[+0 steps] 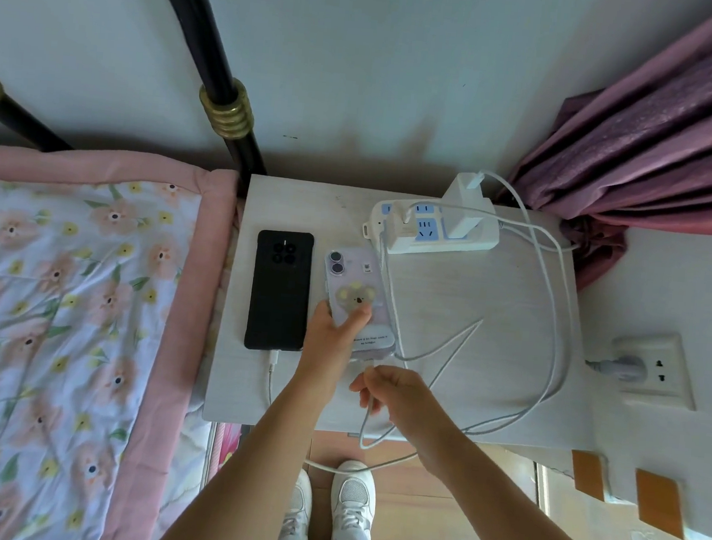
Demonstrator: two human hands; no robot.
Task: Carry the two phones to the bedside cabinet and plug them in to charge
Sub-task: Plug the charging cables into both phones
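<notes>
A black phone (279,291) lies face down on the white bedside cabinet (491,324), with a white cable (271,374) plugged into its near end. Right beside it lies a lilac phone (355,287) in a koala case. My left hand (333,339) presses on its near half, thumb on the back and fingers at its left edge. My right hand (395,396) pinches the plug end of a second white cable (369,417) right at the lilac phone's near end. Whether the plug is seated is hidden by my fingers.
A white power strip (435,229) with two chargers stands at the cabinet's back, its cables looping over the right side. A bed with a floral quilt (62,308) and black frame lies left. A purple curtain (658,145) hangs right; a wall socket (655,369) sits below it.
</notes>
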